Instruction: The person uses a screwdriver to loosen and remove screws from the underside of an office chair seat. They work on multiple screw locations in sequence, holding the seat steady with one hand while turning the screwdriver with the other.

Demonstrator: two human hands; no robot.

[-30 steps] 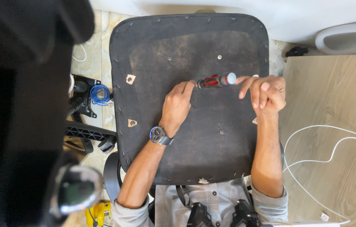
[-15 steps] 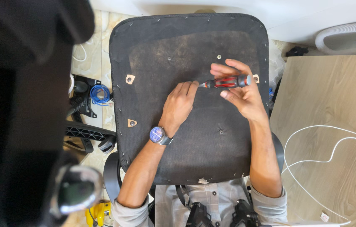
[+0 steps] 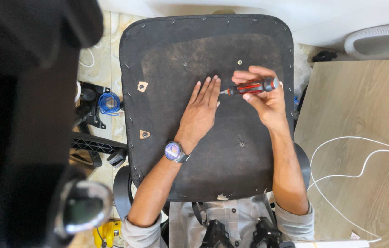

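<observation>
While the upturned black seat base [image 3: 171,50] is lying across the person's lap, the right hand [image 3: 263,98] is curling shut around a red and black screwdriver [image 3: 249,87], thumb under the handle and fingers over the top. That screwdriver is lying almost level, its tip pointing to 9 o'clock, right at the fingertips of the left hand [image 3: 201,112]. The left one is resting flat and open on the fabric, fingers together pointing to 12 o'clock, and it's wearing a wristwatch [image 3: 174,151]. At 3 o'clock a wooden board [image 3: 364,101] is sitting with a white cable [image 3: 364,170] looping over it.
</observation>
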